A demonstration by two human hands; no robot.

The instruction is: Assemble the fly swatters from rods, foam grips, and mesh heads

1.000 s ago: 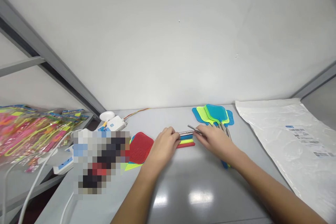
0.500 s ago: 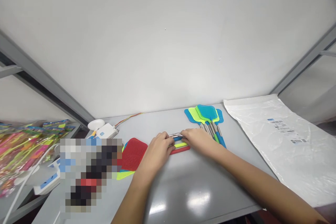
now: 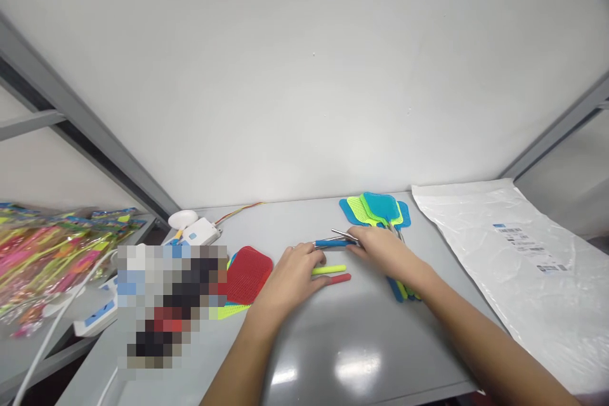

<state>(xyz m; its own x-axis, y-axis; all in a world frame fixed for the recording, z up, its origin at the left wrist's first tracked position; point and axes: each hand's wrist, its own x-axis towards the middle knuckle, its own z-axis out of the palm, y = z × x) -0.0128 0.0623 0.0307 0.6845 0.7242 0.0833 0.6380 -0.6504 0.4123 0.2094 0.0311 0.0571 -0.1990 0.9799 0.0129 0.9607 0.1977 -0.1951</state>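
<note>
My left hand point(image 3: 297, 269) is closed over the handles of a small pile of fly swatters. A yellow handle point(image 3: 333, 270) and a red handle point(image 3: 340, 278) stick out to the right of its fingers. The pile's red mesh head point(image 3: 248, 275) lies left of that hand, with yellow and blue edges beneath. My right hand point(image 3: 383, 250) is closed around thin metal rods point(image 3: 343, 235), beside the end of a blue handle point(image 3: 333, 243) spanning the gap between both hands. Behind my right hand a second pile of fly swatters point(image 3: 380, 206) shows blue and green heads; its handles are partly hidden.
A white plastic mailing bag point(image 3: 476, 247) with a label lies along the right. At left are a white power strip point(image 3: 98, 317), a white box with wires point(image 3: 197, 231), and a blurred-out patch. Packaged colourful items point(image 3: 57, 260) lie on a shelf at far left.
My right hand has moved slightly right, away from my left, with the rods' ends now showing. The yellow and red handles' ends are apart from it. The view has shifted a little.
</note>
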